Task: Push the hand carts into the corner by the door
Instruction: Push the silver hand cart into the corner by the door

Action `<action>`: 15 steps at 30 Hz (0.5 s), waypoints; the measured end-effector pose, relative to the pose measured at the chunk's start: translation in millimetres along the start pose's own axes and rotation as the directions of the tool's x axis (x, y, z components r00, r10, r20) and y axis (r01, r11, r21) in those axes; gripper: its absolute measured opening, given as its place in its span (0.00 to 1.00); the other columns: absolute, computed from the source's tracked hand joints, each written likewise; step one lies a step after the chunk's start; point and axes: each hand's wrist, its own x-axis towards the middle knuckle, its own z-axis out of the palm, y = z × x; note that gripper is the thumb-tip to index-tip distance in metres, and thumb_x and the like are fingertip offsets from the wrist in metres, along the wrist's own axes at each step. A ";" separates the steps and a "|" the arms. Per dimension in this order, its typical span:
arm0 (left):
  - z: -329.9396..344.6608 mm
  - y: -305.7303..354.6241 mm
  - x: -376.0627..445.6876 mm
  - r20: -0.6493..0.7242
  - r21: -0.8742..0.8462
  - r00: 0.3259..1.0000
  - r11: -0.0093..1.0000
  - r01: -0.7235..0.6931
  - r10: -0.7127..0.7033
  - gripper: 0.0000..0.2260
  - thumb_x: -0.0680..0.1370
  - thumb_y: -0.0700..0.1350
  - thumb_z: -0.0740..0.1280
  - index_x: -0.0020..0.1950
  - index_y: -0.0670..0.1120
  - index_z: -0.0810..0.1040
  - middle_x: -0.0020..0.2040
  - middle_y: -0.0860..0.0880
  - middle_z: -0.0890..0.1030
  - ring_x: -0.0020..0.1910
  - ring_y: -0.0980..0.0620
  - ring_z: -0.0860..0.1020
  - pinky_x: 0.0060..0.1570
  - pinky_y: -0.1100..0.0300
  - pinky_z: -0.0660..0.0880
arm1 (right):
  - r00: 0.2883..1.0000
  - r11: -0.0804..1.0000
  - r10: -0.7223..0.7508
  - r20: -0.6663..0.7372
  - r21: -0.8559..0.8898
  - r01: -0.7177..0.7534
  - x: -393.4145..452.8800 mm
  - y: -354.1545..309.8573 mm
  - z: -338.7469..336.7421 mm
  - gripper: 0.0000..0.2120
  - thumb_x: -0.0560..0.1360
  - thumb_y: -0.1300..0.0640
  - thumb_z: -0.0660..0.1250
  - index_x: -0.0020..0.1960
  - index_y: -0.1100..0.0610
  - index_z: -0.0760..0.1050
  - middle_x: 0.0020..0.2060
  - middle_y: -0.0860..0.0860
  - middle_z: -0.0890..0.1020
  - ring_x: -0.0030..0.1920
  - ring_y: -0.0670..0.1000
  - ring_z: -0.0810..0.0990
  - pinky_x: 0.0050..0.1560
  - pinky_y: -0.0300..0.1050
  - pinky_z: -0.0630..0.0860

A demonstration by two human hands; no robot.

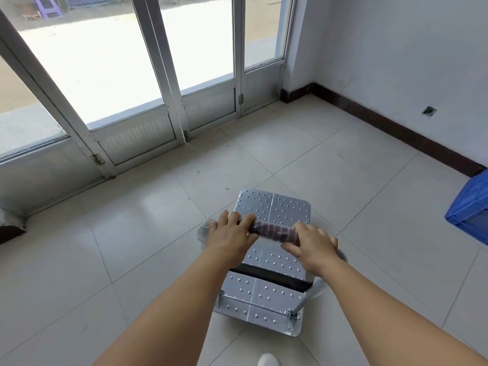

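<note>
A silver hand cart (pixel 274 210) with a studded metal deck stands on the tiled floor in front of me, pointing toward the glass doors. Its handle bar (pixel 274 231) has a black and red grip, with clear wrap on the bar ends. My left hand (pixel 232 233) is closed over the left end of the bar. My right hand (pixel 311 247) is closed over the right end. The corner (pixel 287 93) between the glass door (pixel 211 101) and the white wall lies ahead to the right. Only one cart is in view.
A blue plastic crate (pixel 472 204) sits against the right wall at the frame edge. Aluminium-framed glass doors (pixel 126 128) run along the far left. A dark skirting board (pixel 383 122) lines the wall. Pale floor tiles (pixel 330 154) stretch between the cart and the corner.
</note>
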 end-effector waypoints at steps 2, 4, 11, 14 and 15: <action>-8.4 -4.3 31.2 -0.015 -0.024 1.000 1.000 -0.005 0.005 0.18 0.80 0.58 0.53 0.69 0.58 0.60 0.68 0.50 0.64 0.74 0.44 0.54 0.72 0.42 0.55 | 0.999 1.000 0.011 -0.034 0.002 -0.011 27.5 -3.0 -6.3 0.16 0.75 0.37 0.60 0.52 0.48 0.65 0.55 0.49 0.75 0.57 0.54 0.70 0.56 0.51 0.62; -17.4 -9.9 63.7 -0.033 -0.035 0.999 0.999 -0.022 0.021 0.17 0.80 0.58 0.54 0.68 0.58 0.62 0.66 0.50 0.66 0.73 0.45 0.56 0.71 0.43 0.57 | 0.996 1.000 0.021 -0.086 0.011 -0.020 55.3 -6.4 -12.9 0.17 0.75 0.37 0.61 0.53 0.48 0.66 0.55 0.48 0.74 0.58 0.54 0.70 0.56 0.51 0.62; -60.5 -21.7 175.3 -0.018 -0.034 0.997 0.997 -0.074 0.074 0.15 0.79 0.59 0.57 0.65 0.59 0.65 0.61 0.52 0.70 0.68 0.47 0.61 0.69 0.47 0.61 | 0.985 0.998 0.033 -0.172 0.053 -0.024 149.3 -14.9 -41.6 0.18 0.76 0.38 0.60 0.60 0.48 0.67 0.59 0.47 0.72 0.60 0.53 0.68 0.58 0.49 0.60; -77.0 -24.0 218.9 -0.017 -0.028 0.995 0.994 -0.104 0.103 0.15 0.79 0.59 0.58 0.65 0.59 0.65 0.61 0.52 0.70 0.68 0.47 0.62 0.68 0.47 0.62 | 0.984 0.997 0.057 -0.166 0.061 -0.047 188.1 -17.4 -56.5 0.19 0.76 0.39 0.60 0.61 0.48 0.67 0.60 0.47 0.72 0.61 0.53 0.68 0.59 0.49 0.60; -81.7 -24.4 234.1 -0.012 -0.024 0.994 0.993 -0.111 0.111 0.16 0.79 0.59 0.58 0.65 0.59 0.65 0.61 0.52 0.70 0.68 0.47 0.62 0.68 0.47 0.62 | 0.984 0.997 0.066 -0.165 0.058 -0.057 201.3 -17.8 -61.2 0.19 0.76 0.38 0.59 0.62 0.47 0.67 0.60 0.47 0.72 0.61 0.53 0.68 0.59 0.49 0.60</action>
